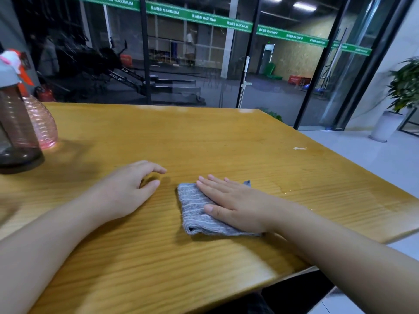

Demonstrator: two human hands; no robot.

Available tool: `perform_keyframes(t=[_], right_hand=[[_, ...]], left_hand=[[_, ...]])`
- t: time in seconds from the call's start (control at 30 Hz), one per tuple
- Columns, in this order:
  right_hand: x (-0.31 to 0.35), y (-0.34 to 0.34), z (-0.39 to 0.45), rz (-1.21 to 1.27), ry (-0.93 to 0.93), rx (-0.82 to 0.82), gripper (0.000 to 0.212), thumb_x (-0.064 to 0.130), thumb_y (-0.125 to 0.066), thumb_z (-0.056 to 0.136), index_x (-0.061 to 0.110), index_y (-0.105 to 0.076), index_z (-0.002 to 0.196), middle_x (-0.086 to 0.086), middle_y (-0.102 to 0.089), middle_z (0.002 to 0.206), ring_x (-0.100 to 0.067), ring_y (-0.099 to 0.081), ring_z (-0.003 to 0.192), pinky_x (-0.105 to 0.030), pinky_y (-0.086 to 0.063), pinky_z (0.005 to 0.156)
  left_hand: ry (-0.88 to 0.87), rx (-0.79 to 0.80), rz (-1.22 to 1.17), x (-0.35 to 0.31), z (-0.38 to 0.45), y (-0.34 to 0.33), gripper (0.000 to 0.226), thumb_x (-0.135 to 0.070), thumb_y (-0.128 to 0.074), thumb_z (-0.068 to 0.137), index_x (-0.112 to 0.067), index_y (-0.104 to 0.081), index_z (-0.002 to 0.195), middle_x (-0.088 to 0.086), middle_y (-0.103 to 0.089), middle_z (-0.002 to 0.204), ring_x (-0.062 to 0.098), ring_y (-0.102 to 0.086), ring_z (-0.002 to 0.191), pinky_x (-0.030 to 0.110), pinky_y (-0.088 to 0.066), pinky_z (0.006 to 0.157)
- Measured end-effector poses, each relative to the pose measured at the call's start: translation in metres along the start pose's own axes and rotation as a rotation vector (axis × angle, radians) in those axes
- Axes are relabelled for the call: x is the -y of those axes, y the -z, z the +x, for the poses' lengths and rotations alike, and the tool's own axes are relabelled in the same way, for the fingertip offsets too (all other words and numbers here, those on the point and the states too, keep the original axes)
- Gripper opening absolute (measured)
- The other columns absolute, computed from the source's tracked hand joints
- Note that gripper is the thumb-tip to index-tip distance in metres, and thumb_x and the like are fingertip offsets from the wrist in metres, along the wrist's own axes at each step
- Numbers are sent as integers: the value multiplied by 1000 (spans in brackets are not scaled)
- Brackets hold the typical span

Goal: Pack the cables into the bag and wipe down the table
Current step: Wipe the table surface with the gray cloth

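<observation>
A folded grey striped cloth (196, 208) lies on the yellow wooden table (204, 137), near the front middle. My right hand (235, 202) presses flat on it with straight fingers, covering its right half. My left hand (127, 186) rests on the bare wood to the left of the cloth, fingers loosely curled and holding nothing. No cables or bag are in view.
A dark drinking bottle (15, 132) and a pink spray bottle (43, 123) stand at the table's left edge. A small white mark (299, 148) and a wet sheen (292, 189) show on the right side. Glass walls stand behind; a potted plant (401, 98) is at the right.
</observation>
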State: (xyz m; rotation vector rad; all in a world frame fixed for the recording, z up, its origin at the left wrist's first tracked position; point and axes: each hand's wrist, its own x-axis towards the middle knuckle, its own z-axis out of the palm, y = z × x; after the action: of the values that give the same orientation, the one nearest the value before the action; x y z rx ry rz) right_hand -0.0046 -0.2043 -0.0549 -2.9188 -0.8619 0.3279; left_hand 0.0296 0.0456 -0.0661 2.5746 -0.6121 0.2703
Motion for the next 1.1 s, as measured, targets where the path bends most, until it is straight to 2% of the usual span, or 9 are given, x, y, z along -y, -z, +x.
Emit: perform_keyframes(t=[0.17,0.43,0.57,0.8,0.87,0.9,0.97,1.03,1.1], right_hand=[[26,-18,-8,6,83,-47,64,58,-23,96,33,0,150,16,9,157,2,17,140,-24,11,115],[25,-15,-8,85,23,-42,67,61,-27,93,39,3,149,20,12,156,-3,21,140,-39,11,116],[18,-15,1,65,-5,-28,61,57,-24,96,39,-3,149,19,7,157,-2,15,142,-38,10,116],[-21,-2,33,100,-94,-29,54,50,-20,99,37,-5,149,17,5,157,-4,10,143,-39,8,116],[-33,3,42,136,-125,-71,53,46,-24,101,32,-12,150,14,-5,158,-6,1,145,-36,1,117],[-38,5,45,182,-148,-115,51,45,-27,101,29,-22,149,10,-19,156,-9,-11,144,-32,-9,115],[-43,12,48,389,-243,-239,42,45,-33,100,24,-51,132,6,-53,132,-12,-44,125,-21,-34,93],[-47,27,49,676,-352,-393,40,51,-34,97,26,-63,110,9,-60,103,-9,-51,98,-19,-35,74],[-55,42,50,812,-448,-526,44,57,-31,95,28,-62,110,7,-58,99,-12,-51,93,-25,-35,75]], left_hand=[[-60,-31,-29,-5,-2,-6,28,-25,-53,91,-32,-56,118,-16,-54,118,5,-53,105,22,-38,91],[-78,-9,-12,-5,-3,-8,27,-27,-52,91,-37,-55,116,-19,-53,116,5,-52,105,23,-38,92],[-59,17,-34,-6,-3,-10,27,-30,-51,91,-40,-54,115,-21,-53,117,3,-52,105,28,-41,95],[-97,31,6,-8,-4,-14,27,-28,-50,92,-37,-54,118,-24,-50,118,-5,-47,107,9,-31,85],[-94,39,14,-7,-4,-13,27,-30,-49,93,-38,-53,118,-27,-48,118,-7,-45,106,5,-30,83],[-91,44,16,-7,-3,-12,27,-31,-48,93,-39,-52,118,-28,-47,118,-8,-44,106,5,-30,83],[-87,46,16,-6,-3,-12,27,-31,-47,93,-40,-51,119,-28,-46,119,-9,-42,106,5,-30,83],[-92,35,11,-5,-2,-11,27,-30,-47,93,-39,-52,119,-27,-47,120,-10,-42,106,2,-28,83],[-103,26,-1,-3,-1,-11,28,-29,-48,93,-38,-52,119,-27,-47,121,-11,-42,107,-1,-27,83]])
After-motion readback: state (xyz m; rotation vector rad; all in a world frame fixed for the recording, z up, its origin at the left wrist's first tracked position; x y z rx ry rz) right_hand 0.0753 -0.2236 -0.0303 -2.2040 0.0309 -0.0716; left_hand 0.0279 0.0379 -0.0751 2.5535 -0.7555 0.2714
